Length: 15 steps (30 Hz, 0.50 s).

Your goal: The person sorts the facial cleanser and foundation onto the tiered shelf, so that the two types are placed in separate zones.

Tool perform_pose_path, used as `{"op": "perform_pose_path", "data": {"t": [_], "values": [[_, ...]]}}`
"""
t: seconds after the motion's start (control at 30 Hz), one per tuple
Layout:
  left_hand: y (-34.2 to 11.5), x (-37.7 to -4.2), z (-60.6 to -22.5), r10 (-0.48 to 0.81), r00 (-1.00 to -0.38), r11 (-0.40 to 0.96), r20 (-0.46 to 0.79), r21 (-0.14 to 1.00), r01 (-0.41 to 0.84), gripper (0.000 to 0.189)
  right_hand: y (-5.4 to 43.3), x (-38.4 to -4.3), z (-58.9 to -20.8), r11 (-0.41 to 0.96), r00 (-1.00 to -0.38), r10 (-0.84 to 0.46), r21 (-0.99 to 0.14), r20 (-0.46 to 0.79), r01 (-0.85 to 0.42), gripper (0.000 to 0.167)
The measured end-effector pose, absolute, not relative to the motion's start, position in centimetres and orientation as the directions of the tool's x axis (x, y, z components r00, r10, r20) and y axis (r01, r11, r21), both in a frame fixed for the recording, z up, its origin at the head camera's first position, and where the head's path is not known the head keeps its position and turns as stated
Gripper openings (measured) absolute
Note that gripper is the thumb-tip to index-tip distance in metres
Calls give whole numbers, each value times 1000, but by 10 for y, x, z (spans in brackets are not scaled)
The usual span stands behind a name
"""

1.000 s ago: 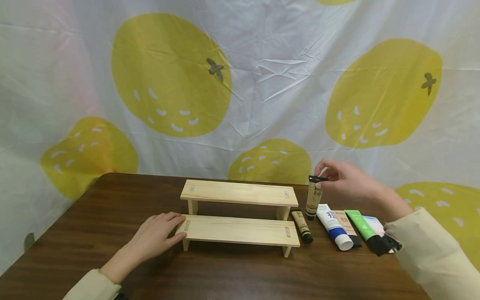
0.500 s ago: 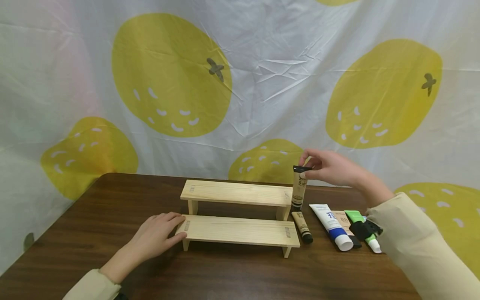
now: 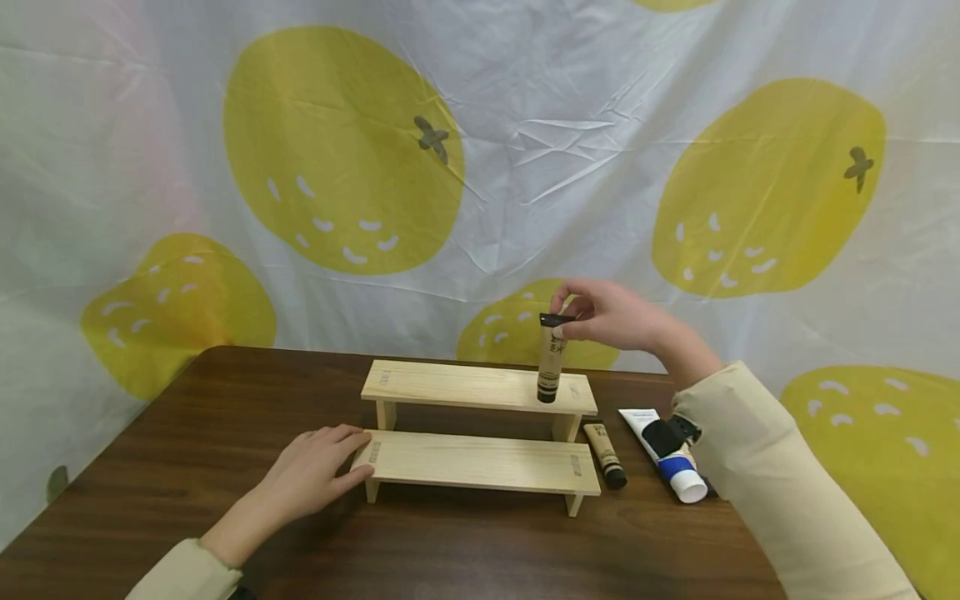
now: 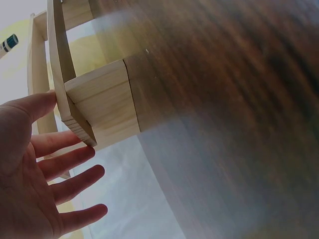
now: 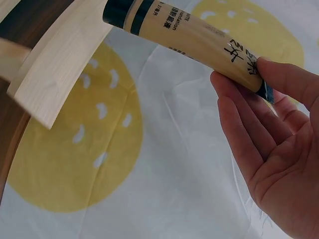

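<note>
My right hand pinches a beige foundation tube by its black crimped end, thumb against fingers. The tube hangs cap down, its black cap overlapping the right part of the rear, higher wooden shelf in the head view. In the right wrist view the tube slants with its dark cap beside the pale board. My left hand rests at the left end of the front, lower shelf. Its fingers are spread and mostly straight in the left wrist view, thumb and fingertips at the board's end.
A smaller beige tube lies on the dark wooden table just right of the shelves. Further right lies a white and blue tube, partly behind my right sleeve. A curtain with yellow fruit prints hangs behind the table.
My right hand has carried the foundation tube left and upward, from beside the shelves to over the rear shelf. The sleeve now covers the tubes at the far right. My left hand stays put.
</note>
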<state>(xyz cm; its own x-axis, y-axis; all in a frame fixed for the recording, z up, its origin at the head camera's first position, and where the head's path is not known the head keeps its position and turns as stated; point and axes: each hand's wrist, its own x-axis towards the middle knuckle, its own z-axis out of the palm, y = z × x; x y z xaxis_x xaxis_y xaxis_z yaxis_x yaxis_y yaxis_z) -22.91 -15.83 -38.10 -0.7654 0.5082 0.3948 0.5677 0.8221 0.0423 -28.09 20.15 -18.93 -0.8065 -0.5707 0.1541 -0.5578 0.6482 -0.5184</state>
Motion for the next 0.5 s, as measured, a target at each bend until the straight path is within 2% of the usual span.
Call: {"op": "perform_pose_path", "data": {"t": [0.27,0.5], "values": [[-158,-229,-381,508,-764,820,397,47,570,44,180,-289,-194,590,-773,-610,-552,173,-589,16],[-158,-229,-380,507,-763,821,401,45,569,44,160,-291,-194,632,-782,-596,-494,182,-597,17]]}}
